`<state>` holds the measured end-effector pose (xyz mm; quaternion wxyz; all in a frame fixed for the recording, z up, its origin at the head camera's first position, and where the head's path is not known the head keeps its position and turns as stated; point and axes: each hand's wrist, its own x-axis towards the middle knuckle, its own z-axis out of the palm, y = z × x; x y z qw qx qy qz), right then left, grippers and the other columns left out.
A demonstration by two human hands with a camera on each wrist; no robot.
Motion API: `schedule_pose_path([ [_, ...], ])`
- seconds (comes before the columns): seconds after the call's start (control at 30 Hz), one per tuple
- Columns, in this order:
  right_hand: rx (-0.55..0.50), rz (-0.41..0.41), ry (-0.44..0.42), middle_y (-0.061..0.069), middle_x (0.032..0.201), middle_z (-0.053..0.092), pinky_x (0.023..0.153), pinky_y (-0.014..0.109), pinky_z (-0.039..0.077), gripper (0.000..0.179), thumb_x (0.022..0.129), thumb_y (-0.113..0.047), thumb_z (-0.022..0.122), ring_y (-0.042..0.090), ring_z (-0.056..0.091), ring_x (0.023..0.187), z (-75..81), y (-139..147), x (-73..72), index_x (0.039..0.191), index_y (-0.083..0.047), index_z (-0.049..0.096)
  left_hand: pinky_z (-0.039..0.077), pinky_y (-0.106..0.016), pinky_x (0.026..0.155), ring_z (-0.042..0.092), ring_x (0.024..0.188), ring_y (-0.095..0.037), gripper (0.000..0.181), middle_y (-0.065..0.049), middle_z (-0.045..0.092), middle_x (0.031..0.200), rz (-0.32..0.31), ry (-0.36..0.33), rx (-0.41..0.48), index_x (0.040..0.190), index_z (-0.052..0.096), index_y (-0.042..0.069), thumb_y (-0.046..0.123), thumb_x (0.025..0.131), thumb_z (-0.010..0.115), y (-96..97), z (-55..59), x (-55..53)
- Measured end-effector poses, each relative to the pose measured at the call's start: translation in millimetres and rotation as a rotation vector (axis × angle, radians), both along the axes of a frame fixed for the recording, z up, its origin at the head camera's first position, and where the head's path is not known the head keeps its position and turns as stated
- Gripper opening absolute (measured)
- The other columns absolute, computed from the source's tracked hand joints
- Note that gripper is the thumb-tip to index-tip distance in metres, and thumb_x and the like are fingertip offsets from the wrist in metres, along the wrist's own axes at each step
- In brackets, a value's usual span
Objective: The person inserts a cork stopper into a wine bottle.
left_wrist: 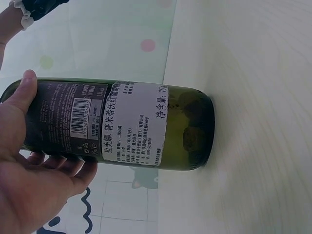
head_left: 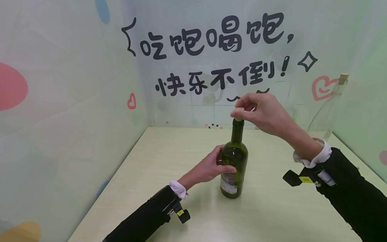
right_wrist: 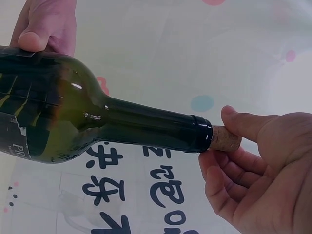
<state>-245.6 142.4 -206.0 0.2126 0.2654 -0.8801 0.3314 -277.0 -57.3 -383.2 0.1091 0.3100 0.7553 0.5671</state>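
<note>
A green glass wine bottle [head_left: 236,151] stands upright on the pale table, with a dark label and a white sticker [left_wrist: 135,124] low on its side. The left hand [head_left: 213,164] grips the bottle's body, thumb on the near side and fingers round the other. At the bottle's mouth the right hand [head_left: 261,111] pinches a cork [right_wrist: 225,138] between thumb and fingers. In the right wrist view the cork sticks out of the mouth; how deep it sits is hidden by the dark glass. Some dark shapes show through the glass near the base in the left wrist view.
A clear glass bottle [head_left: 325,112] with a cork in its top stands at the back right, partly behind the right forearm. Printed walls enclose the light wooden table [head_left: 175,144] at the back and both sides. Small cameras are strapped to both wrists.
</note>
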Motion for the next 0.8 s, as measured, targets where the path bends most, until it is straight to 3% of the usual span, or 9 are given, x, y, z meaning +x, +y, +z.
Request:
schedule_pose_path([
  [0.47, -0.014, -0.012, -0.016, 0.000, 0.082, 0.067, 0.065, 0.034, 0.048, 0.033, 0.081, -0.039, 0.074, 0.016, 0.062, 0.077, -2.7, -0.6, 0.0, 0.094, -0.009, 0.069, 0.046, -0.034, 0.092, 0.053, 0.117, -0.016, 0.080, 0.002, 0.049, 0.130, 0.003, 0.011, -0.003, 0.146, 0.030, 0.019, 0.032, 0.081, 0.075, -0.1, -1.3, 0.7],
  [0.8, -0.027, -0.023, -0.003, 0.002, 0.081, 0.067, 0.067, 0.027, 0.050, 0.032, 0.080, -0.035, 0.075, 0.016, 0.063, 0.074, -2.9, -2.2, 1.9, 0.094, -0.007, 0.070, 0.047, -0.030, 0.090, 0.054, 0.114, -0.013, 0.080, 0.006, 0.050, 0.128, 0.004, 0.019, 0.003, 0.145, 0.031, 0.023, 0.035, 0.080, 0.076, 0.9, -1.4, 0.1],
])
